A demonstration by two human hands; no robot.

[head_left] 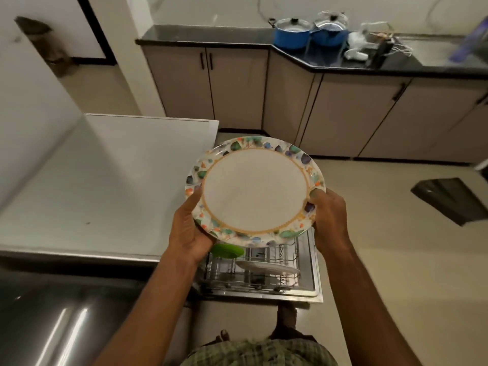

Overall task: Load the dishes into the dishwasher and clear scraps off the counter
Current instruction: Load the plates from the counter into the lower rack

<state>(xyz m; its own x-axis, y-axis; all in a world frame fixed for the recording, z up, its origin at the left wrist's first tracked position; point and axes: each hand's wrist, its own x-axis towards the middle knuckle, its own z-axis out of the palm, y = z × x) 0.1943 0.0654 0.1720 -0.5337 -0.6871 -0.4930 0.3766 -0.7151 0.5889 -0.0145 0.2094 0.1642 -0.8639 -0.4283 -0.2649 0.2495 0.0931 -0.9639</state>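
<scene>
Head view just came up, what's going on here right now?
A person holds a floral-rimmed plate in both hands, left hand and right hand gripping opposite edges, above the open dishwasher rack. A green dish and a white plate already sit in the rack.

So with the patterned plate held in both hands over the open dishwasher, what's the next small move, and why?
Probably lower the patterned plate toward the rack below and tip it on edge. Both the left hand and right hand grip its rim, and the rack shows free space beside the white plate.
</scene>
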